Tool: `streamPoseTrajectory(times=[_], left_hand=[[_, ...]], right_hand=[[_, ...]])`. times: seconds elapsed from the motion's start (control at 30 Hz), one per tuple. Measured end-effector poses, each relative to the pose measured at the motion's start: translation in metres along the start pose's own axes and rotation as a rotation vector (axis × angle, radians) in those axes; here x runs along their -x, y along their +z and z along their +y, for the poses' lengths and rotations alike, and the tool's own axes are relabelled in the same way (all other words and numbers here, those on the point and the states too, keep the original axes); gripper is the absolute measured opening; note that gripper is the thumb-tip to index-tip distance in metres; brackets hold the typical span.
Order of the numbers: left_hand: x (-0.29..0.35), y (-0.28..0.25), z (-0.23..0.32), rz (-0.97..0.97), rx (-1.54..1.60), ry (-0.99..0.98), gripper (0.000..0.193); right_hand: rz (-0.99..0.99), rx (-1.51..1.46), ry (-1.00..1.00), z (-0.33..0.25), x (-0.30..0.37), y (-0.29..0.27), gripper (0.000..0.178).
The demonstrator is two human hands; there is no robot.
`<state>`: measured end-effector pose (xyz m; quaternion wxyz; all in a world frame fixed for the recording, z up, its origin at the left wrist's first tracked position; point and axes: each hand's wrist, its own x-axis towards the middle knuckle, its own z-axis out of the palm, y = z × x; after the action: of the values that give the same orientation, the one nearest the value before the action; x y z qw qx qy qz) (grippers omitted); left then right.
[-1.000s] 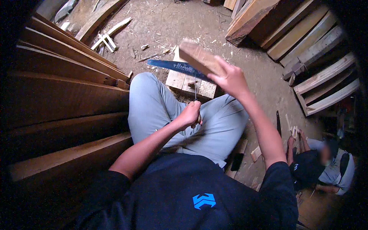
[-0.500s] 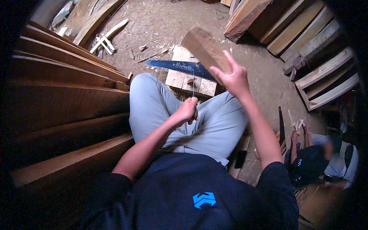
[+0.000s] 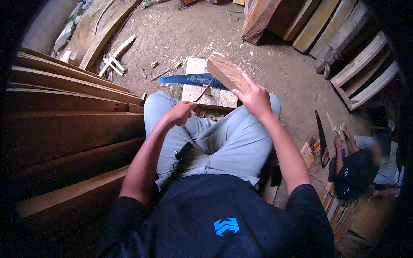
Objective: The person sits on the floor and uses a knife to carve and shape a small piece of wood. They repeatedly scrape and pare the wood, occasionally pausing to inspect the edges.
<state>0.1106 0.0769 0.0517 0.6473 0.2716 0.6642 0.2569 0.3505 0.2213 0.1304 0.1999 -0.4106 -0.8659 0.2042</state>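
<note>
Dirt floor (image 3: 180,28), left hand (image 3: 179,114) curled around thin tool (image 3: 203,93), right hand (image 3: 257,101) gripping wooden block (image 3: 230,72)

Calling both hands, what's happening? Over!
Left hand gripping thin metal tool. Right hand gripping wooden block. Blue saw on planks, possibly in the way.

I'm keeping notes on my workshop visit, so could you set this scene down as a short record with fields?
Hands: left hand grips a thin tool; right hand holds a wooden block
Stand: low wooden stand, a blue-bladed saw lying across it
Left side: long boards
Right side: a co-worker, a dark saw nearby
Unclear: whether the block touches the blue-bladed saw
</note>
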Motion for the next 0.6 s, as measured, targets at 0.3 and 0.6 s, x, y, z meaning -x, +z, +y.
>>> streamPoseTrajectory(times=[0.3,0.6], left_hand=[[0.000,-0.010,0.014,-0.019,-0.099,-0.002,0.037],[-0.001,0.001,0.007,0.003,-0.114,0.014,0.036]], right_hand=[[0.133,0.072,-0.288,-0.017,0.001,-0.001,0.063],[0.033,0.218,-0.252,0.002,-0.010,0.011,0.062]])
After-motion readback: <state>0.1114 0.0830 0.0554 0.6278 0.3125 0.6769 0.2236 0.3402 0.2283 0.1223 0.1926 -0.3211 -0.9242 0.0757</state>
